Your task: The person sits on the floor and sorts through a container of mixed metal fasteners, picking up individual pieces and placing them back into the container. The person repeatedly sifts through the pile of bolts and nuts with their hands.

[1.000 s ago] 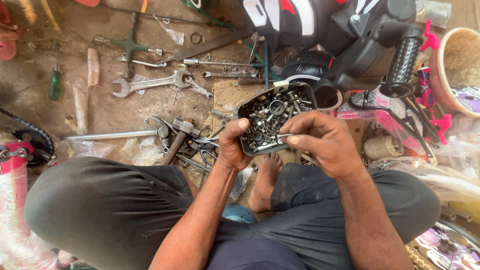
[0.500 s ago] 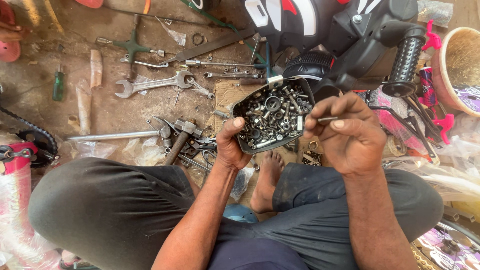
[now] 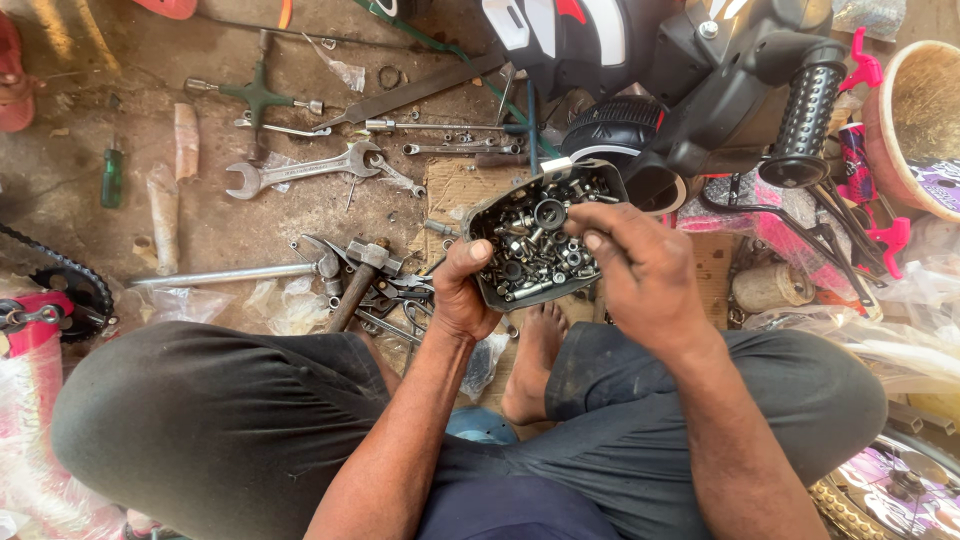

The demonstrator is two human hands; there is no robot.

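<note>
My left hand [image 3: 465, 295] grips the near left corner of a black plastic tray [image 3: 490, 212], thumb over its rim. The tray is held tilted above the floor and is full of several nuts, bolts and washers [image 3: 535, 255]. My right hand [image 3: 640, 275] reaches in from the right, with its fingertips curled down among the hardware at the tray's upper right. Whether they pinch a piece is hidden. I sit cross-legged in dark trousers, and a bare foot [image 3: 530, 360] lies under the tray.
Tools lie on the dirty floor to the left: a large open-end wrench [image 3: 300, 170], a cross wrench [image 3: 258, 95], a hammer [image 3: 350, 285], a green screwdriver [image 3: 112, 178]. A small black ride-on scooter with a ribbed grip [image 3: 805, 110] stands ahead. A chain [image 3: 60, 275] lies far left.
My right hand held a thin bolt just off the tray's right edge; now it has moved over the tray, fingers among the hardware. The tray is raised slightly.
</note>
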